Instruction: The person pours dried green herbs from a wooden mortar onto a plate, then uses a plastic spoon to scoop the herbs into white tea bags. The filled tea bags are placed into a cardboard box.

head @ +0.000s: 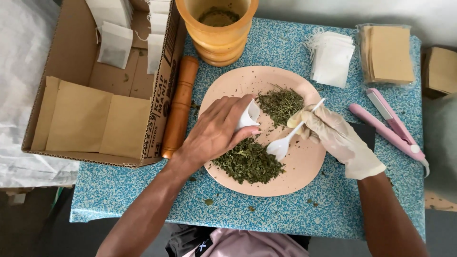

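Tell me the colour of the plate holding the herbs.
Pale peach-pink plate, seen in the head view.

Soft, even daylight fills the scene, bright without harsh glare. Shadows are faint and short beneath the hands on the pink plate [304, 173]. Focus is sharp at the centre; the edges bend slightly and darken below the counter [266, 212].

A blue speckled table [285, 209] stands against a pale wall [342, 12] over dark floor [38, 228], evenly lit
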